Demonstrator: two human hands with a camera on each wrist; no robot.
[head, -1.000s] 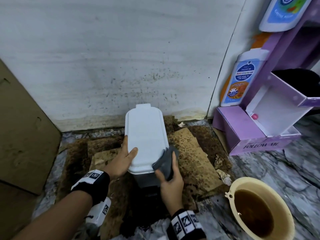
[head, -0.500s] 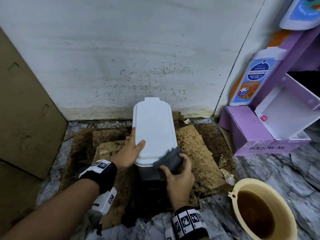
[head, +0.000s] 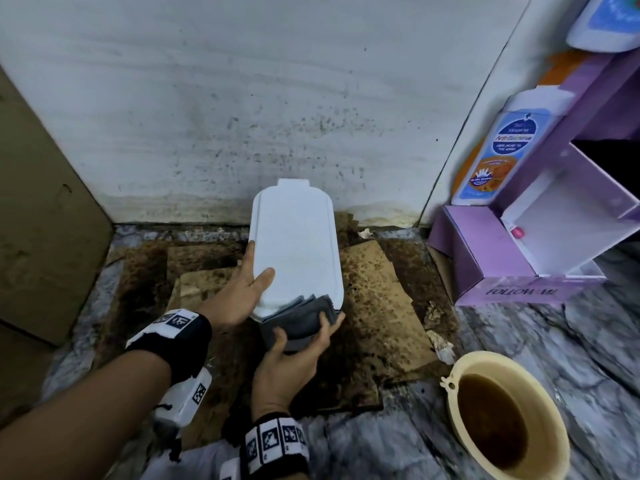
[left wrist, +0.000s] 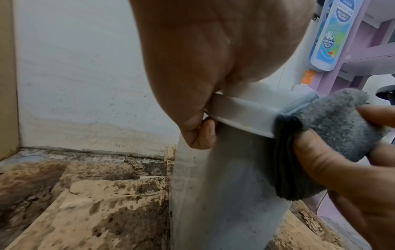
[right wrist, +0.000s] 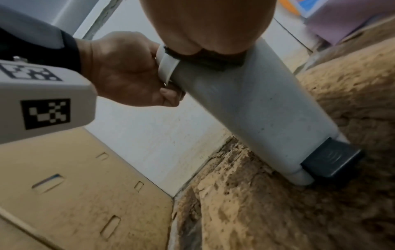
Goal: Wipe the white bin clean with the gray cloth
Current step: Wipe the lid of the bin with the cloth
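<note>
The white bin (head: pixel 294 244) with a closed lid stands on stained cardboard against the wall; its pale grey body (left wrist: pixel 230 186) and black foot pedal (right wrist: pixel 331 160) show in the wrist views. My left hand (head: pixel 242 292) grips the lid's left rim, thumb on top and fingers curled under the edge (left wrist: pixel 203 133). My right hand (head: pixel 298 344) holds the folded gray cloth (head: pixel 298 320) and presses it on the near front edge of the lid and body (left wrist: pixel 320 135). The bin's front face is mostly hidden in the head view.
A cream basin (head: pixel 502 420) of brown water sits on the marble floor at right. A purple cardboard display (head: pixel 512 265) with a bottle-shaped cutout (head: pixel 498 147) stands right of the bin. A brown cardboard panel (head: pixel 41 216) leans at left. Soiled cardboard (head: pixel 377 306) covers the floor.
My right hand has carried the cloth from the lid's right front corner round to its front edge and down onto the body. The left hand has kept its hold on the rim.
</note>
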